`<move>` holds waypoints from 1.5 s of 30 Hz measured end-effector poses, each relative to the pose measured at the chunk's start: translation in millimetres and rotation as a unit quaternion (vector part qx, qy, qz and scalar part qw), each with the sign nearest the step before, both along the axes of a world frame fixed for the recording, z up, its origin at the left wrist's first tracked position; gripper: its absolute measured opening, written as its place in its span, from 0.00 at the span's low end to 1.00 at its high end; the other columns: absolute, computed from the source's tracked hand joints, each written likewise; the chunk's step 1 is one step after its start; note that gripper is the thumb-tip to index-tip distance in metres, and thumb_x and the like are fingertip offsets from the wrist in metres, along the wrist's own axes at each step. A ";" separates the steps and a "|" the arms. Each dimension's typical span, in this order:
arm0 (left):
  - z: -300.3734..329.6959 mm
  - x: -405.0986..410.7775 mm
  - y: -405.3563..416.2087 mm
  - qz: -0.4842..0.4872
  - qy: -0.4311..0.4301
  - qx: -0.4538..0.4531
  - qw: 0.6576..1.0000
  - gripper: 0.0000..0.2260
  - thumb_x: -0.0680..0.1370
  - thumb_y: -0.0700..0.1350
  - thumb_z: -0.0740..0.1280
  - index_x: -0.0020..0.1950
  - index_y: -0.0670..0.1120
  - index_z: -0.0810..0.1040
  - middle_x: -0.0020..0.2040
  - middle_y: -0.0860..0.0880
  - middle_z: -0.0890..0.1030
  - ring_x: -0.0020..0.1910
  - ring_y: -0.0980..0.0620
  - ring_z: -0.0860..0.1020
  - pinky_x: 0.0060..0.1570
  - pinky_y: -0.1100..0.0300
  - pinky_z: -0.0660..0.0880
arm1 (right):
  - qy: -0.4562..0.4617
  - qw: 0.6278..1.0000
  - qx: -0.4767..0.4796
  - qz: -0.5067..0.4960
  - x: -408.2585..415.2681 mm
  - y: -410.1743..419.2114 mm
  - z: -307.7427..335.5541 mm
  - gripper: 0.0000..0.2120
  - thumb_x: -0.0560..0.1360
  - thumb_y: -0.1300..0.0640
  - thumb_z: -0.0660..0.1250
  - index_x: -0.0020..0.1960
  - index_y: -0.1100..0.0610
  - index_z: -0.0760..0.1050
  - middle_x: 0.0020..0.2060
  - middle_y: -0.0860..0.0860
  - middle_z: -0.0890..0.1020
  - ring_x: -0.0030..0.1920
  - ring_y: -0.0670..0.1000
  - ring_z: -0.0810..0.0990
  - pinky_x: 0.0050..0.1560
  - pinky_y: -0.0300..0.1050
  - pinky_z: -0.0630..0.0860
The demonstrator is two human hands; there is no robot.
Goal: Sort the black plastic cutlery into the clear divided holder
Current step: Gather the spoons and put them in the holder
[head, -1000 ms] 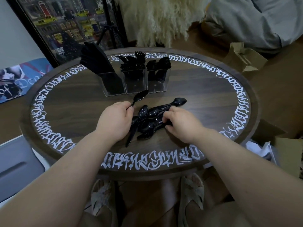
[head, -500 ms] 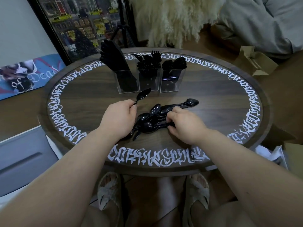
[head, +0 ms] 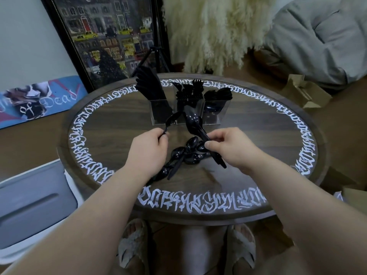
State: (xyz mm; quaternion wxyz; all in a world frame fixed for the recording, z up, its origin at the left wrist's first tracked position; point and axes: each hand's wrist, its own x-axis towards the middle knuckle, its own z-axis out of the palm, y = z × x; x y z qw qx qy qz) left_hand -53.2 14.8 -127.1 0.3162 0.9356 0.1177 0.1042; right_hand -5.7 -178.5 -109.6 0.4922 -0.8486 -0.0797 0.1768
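Spoons: left hand (head: 148,150) grips one (head: 171,121), right hand (head: 228,147) pinches a stacked bunch (head: 195,124), count unclear.

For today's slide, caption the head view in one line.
Left hand and right hand each hold black plastic spoons above the loose pile, before the clear divided holder.

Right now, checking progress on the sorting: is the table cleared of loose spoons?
No, a pile of loose spoons lies on the table between the left hand and right hand.
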 end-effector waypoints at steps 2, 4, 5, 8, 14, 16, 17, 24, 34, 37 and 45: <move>1.9 -1.7 -3.7 -0.003 -0.007 -0.023 1.000 0.12 0.82 0.46 0.57 0.52 0.43 0.79 0.35 0.50 0.78 0.38 0.50 0.75 0.39 0.58 0.65 | 0.041 0.998 0.043 -0.029 -3.0 3.0 3.9 0.07 0.76 0.63 0.67 0.42 0.55 0.81 0.31 0.49 0.81 0.30 0.46 0.75 0.31 0.38 0.71; 3.3 -2.4 -7.1 -0.004 -0.005 -0.048 0.999 0.12 0.82 0.46 0.57 0.52 0.45 0.79 0.35 0.51 0.78 0.38 0.51 0.75 0.40 0.58 0.66 | 0.079 0.992 0.086 -0.055 -7.6 6.2 4.3 0.08 0.76 0.64 0.66 0.42 0.56 0.81 0.25 0.45 0.79 0.24 0.42 0.73 0.25 0.35 0.69; 3.0 -2.2 -8.7 -0.005 -0.002 -0.064 0.998 0.12 0.81 0.47 0.57 0.52 0.45 0.79 0.36 0.49 0.79 0.39 0.50 0.75 0.41 0.57 0.69 | 0.097 0.987 0.111 -0.070 -10.1 7.9 3.2 0.07 0.77 0.65 0.65 0.43 0.57 0.80 0.22 0.44 0.77 0.22 0.41 0.71 0.23 0.35 0.68; 2.1 -2.1 -15.0 -0.010 0.010 -0.131 0.991 0.14 0.81 0.49 0.58 0.49 0.42 0.79 0.38 0.45 0.81 0.41 0.45 0.78 0.47 0.48 0.76 | 0.122 0.976 0.152 -0.099 -18.4 14.5 -5.9 0.06 0.77 0.65 0.65 0.45 0.59 0.80 0.22 0.44 0.75 0.21 0.40 0.70 0.25 0.34 0.66; 0.7 2.7 -26.5 0.004 0.053 -0.292 0.955 0.12 0.76 0.57 0.65 0.46 0.49 0.80 0.36 0.54 0.80 0.39 0.54 0.78 0.46 0.57 0.74 | 0.099 0.981 0.157 -0.061 -25.0 33.2 -10.6 0.06 0.77 0.67 0.64 0.48 0.60 0.80 0.20 0.42 0.75 0.20 0.39 0.71 0.23 0.29 0.65; -4.4 6.1 -27.0 0.009 0.065 -0.335 0.940 0.11 0.74 0.55 0.69 0.50 0.49 0.81 0.43 0.53 0.83 0.45 0.54 0.81 0.52 0.55 0.77 | 0.086 0.984 0.152 -0.031 -21.9 35.8 -8.2 0.07 0.76 0.67 0.64 0.50 0.62 0.80 0.20 0.43 0.74 0.20 0.39 0.70 0.23 0.30 0.65; -6.4 7.5 -27.2 0.007 0.069 -0.346 0.936 0.10 0.74 0.53 0.69 0.51 0.49 0.80 0.45 0.52 0.84 0.47 0.53 0.81 0.54 0.54 0.77 | 0.077 0.987 0.143 -0.013 -21.2 36.7 -6.7 0.07 0.76 0.67 0.65 0.51 0.61 0.81 0.22 0.43 0.75 0.21 0.39 0.70 0.24 0.30 0.65; -6.6 15.1 -31.2 -0.006 0.078 -0.319 0.945 0.09 0.80 0.50 0.62 0.46 0.47 0.78 0.43 0.50 0.81 0.43 0.52 0.78 0.44 0.58 0.74 | 0.030 0.997 0.045 0.046 -10.1 34.4 -10.5 0.06 0.74 0.60 0.68 0.43 0.60 0.83 0.33 0.54 0.81 0.33 0.47 0.76 0.40 0.44 0.75; -1.9 13.0 -27.5 -0.032 0.084 -0.328 0.940 0.19 0.81 0.51 0.59 0.40 0.39 0.77 0.33 0.48 0.76 0.35 0.48 0.72 0.42 0.51 0.69 | 0.004 0.981 0.144 -0.131 3.3 25.4 -3.6 0.05 0.73 0.55 0.71 0.40 0.54 0.77 0.31 0.48 0.80 0.31 0.45 0.76 0.33 0.39 0.74; 3.9 8.4 -34.1 -0.064 0.100 -0.336 0.934 0.21 0.82 0.51 0.57 0.32 0.43 0.72 0.26 0.51 0.71 0.29 0.51 0.67 0.36 0.56 0.65 | 0.028 0.975 0.184 -0.122 1.8 30.6 -0.6 0.04 0.73 0.56 0.71 0.45 0.55 0.77 0.29 0.47 0.80 0.30 0.45 0.74 0.30 0.36 0.72; 7.9 7.3 -37.3 -0.064 0.123 -0.375 0.917 0.17 0.82 0.50 0.56 0.38 0.44 0.73 0.25 0.52 0.72 0.25 0.55 0.66 0.31 0.60 0.64 | 0.006 0.977 0.172 -0.122 3.4 31.6 -5.5 0.09 0.75 0.60 0.68 0.36 0.56 0.80 0.24 0.47 0.77 0.28 0.44 0.75 0.33 0.41 0.75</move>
